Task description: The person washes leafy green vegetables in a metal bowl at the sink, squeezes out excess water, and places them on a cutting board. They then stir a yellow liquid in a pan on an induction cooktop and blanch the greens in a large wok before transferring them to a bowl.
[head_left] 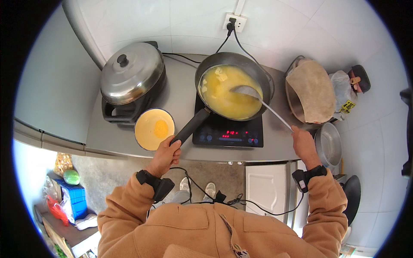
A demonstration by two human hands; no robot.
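Note:
My left hand (165,154) is closed round the black handle of a dark wok (205,111). The wok stands on a black induction cooker (202,139) with a lit red display. Inside it lies a yellow, soupy liquid (221,98) with pale lumps near its far left side. My right hand (304,145) grips the end of a long metal spatula (277,115), whose broad head dips partly into the liquid at the wok's right side. Just left of the wok handle sits a cream bowl (144,138) with a dark rim and some yellow matter in it.
A lidded metal pot (133,75) stands at the back left. To the right are a cloth-covered pot (310,90), a plastic bag (342,92) and a metal basin (329,144). Black cords run from a wall socket (235,22) behind the wok; another cable hangs before my body.

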